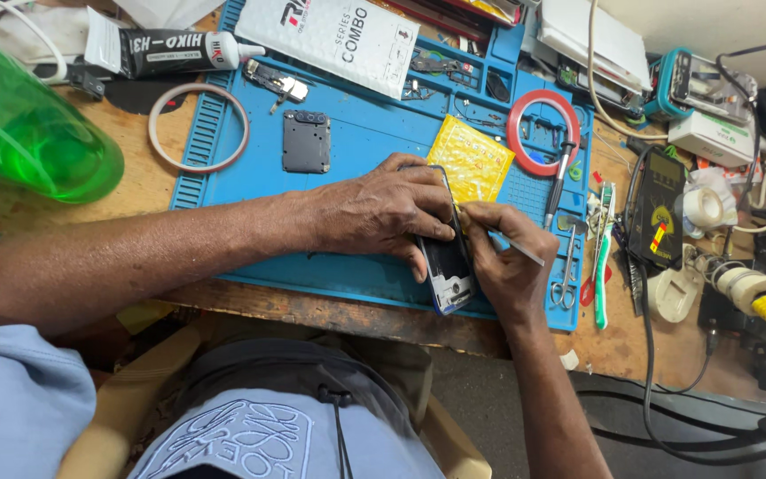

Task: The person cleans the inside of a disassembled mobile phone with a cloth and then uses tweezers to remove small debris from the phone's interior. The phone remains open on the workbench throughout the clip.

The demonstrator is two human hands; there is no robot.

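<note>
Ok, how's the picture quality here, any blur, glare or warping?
Head view: even light, soft shadows; left hand, right hand and opened phone are sharp; green bottle, close to the lens, is blurred with bright highlights; wide-angle warping bends the blue mat edges.

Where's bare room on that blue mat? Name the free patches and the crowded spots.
Free: blue mat between dark square plate and yellow sheet; also the strip below that plate, above the left hand. Crowded: the mat's top tray slots and the bench right of the right hand, full of tools.
</note>
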